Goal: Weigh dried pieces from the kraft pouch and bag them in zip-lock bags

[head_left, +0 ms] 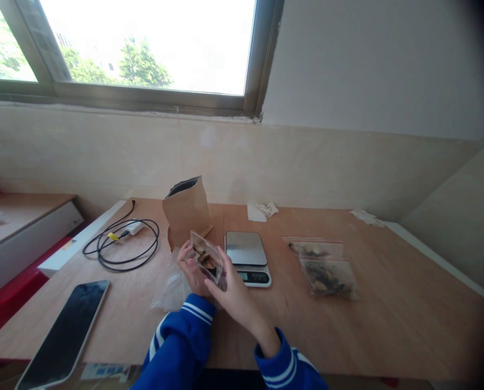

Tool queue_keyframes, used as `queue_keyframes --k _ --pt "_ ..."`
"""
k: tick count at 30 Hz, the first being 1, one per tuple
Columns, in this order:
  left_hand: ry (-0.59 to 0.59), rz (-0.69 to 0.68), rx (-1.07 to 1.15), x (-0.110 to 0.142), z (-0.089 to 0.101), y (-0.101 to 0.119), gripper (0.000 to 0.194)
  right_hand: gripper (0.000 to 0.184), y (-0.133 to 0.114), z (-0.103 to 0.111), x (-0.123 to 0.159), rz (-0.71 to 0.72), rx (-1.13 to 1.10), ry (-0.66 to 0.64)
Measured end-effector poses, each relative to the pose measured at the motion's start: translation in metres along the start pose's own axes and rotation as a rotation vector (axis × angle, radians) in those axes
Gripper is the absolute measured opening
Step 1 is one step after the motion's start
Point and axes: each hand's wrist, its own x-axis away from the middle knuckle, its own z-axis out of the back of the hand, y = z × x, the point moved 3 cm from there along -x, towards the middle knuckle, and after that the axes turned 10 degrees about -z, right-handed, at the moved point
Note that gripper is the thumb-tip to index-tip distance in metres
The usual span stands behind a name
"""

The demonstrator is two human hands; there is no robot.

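Both my hands hold a small clear zip bag (205,257) with dark dried pieces inside, just above the wooden table (388,319). My left hand (192,271) grips its left side from below. My right hand (230,290) pinches its right edge, fingers closed on the plastic. Directly behind the bag stands an open brown paper bag (186,210). A small digital scale (247,257) with a bare steel plate sits right beside my right hand. Loose clear plastic (172,290) lies under my left wrist.
Two filled zip bags (325,266) lie right of the scale. A coiled black cable with a white charger (123,241) and a dark tablet (65,333) lie to the left. Crumpled paper (264,210) sits by the back wall. A lower side table (18,222) stands far left.
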Motion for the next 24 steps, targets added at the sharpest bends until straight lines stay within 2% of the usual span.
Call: queue_keyframes --k 5,8,11,13,17,19,24 --pt "-0.032 0.099 0.022 0.005 -0.001 0.004 0.035 0.061 -0.013 -0.002 0.002 0.068 -0.052 0.022" --pt "-0.068 0.117 0.021 0.007 -0.002 0.007 0.037 0.044 -0.012 0.006 0.004 0.081 -0.095 0.055" --pt "-0.056 0.118 -0.016 0.004 -0.001 0.008 0.036 0.034 -0.003 0.02 0.003 0.045 -0.132 0.149" --pt "-0.065 0.178 -0.005 0.003 0.0 0.007 0.033 0.033 0.005 0.031 0.002 0.011 -0.161 0.223" --pt "-0.267 0.38 0.102 0.007 -0.005 0.0 0.027 0.037 0.021 0.053 0.002 -0.005 -0.182 0.3" --pt "-0.321 0.45 0.135 0.011 -0.007 -0.002 0.026 0.039 0.03 0.064 0.003 -0.01 -0.169 0.338" --pt "-0.397 0.57 0.214 0.015 -0.009 0.004 0.027 0.04 0.058 0.092 0.007 -0.019 0.045 0.457"
